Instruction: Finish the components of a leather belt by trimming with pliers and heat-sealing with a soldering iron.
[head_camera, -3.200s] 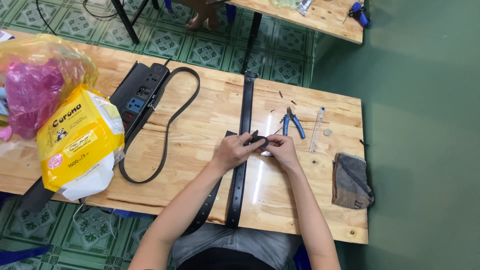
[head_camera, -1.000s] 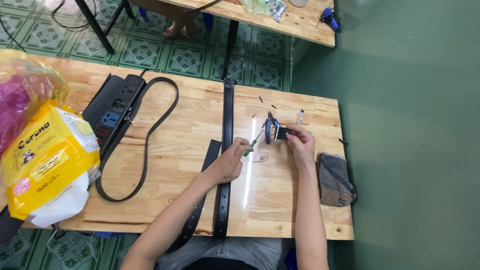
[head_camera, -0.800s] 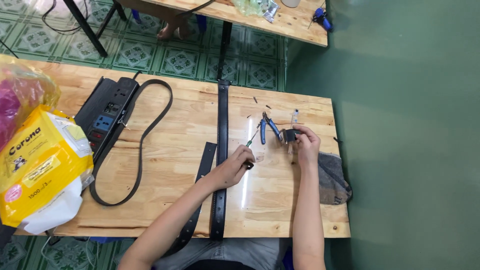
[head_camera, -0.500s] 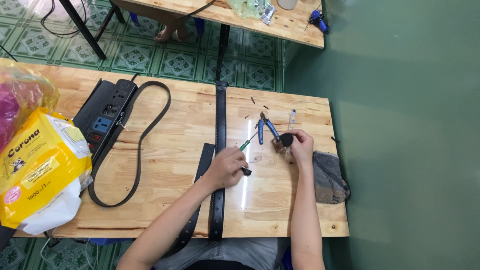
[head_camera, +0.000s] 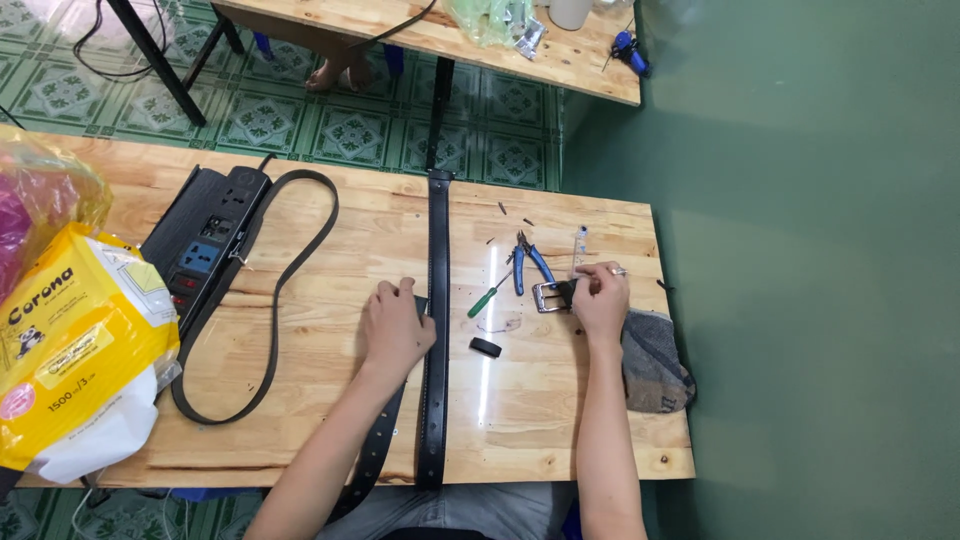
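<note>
My left hand (head_camera: 395, 327) rests flat on the wooden table (head_camera: 330, 400), touching a long black belt (head_camera: 437, 300) that lies straight along the table. My right hand (head_camera: 600, 297) grips a silver belt buckle (head_camera: 552, 296) at the right side of the table. A green-handled screwdriver (head_camera: 488, 298), blue-handled pliers (head_camera: 530, 262) and a small black belt loop (head_camera: 485, 347) lie between the two hands.
A second black belt (head_camera: 275, 300) curves beside a black power strip (head_camera: 205, 240) on the left. A yellow package (head_camera: 75, 350) and plastic bag (head_camera: 40, 200) sit at far left. A grey cloth (head_camera: 655, 360) lies by the right edge. Another table (head_camera: 470, 40) stands behind.
My left hand has put the screwdriver down and moved onto the belt. My right hand has carried the buckle to the right, and the camera view has shifted slightly.
</note>
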